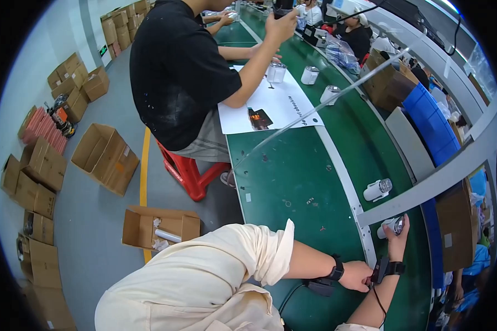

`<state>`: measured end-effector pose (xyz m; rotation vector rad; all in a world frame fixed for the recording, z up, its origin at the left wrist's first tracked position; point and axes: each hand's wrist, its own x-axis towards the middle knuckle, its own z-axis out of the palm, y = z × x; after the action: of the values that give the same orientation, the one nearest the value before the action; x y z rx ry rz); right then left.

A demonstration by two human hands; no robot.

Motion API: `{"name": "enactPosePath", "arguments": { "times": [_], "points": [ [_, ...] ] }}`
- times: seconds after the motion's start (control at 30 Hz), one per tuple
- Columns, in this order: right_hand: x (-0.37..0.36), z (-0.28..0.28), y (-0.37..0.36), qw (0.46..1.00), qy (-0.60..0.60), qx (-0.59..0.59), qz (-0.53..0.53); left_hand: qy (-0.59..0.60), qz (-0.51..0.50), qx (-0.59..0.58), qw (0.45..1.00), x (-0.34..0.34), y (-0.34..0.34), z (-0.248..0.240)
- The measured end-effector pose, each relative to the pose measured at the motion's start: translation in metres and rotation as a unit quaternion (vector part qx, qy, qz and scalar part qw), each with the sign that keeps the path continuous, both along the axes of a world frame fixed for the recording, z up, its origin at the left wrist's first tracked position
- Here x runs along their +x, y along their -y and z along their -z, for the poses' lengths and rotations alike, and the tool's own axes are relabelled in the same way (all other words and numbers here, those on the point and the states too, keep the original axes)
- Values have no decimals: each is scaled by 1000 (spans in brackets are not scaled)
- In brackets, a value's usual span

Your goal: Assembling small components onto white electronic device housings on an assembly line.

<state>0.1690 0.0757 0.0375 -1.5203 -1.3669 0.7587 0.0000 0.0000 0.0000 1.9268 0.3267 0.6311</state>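
My right hand (396, 237) is wrapped round a small white device with a clear, shiny round end (391, 227), low over the green conveyor belt at the right. Just beyond it lies a similar white device (376, 190), with its clear end pointing right. My left hand (357, 276) is closed beside my right wrist, close to the black wrist strap and box (382, 270) there. Whatever its fingers may pinch is hidden. A black band with a box (332, 271) sits on my left wrist.
A co-worker in a black shirt (182, 83) sits ahead on a red stool (190, 176), beside a white printed sheet (281, 107). More white devices (330, 95) stand on the belt. A grey frame bar (419, 187) slants over the line. An open carton (160, 227) sits on the floor.
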Motion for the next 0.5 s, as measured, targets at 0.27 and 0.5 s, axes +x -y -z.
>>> {"name": "enactPosePath", "arguments": {
  "times": [0.27,0.5],
  "points": [
    [8,11,6,995,55,47,64,-13,0,-14,1000,-8,-4,-1],
    [12,-65,85,957,-263,-61,111,48,-119,-221,967,-3,-1,-2]
  ]
}}
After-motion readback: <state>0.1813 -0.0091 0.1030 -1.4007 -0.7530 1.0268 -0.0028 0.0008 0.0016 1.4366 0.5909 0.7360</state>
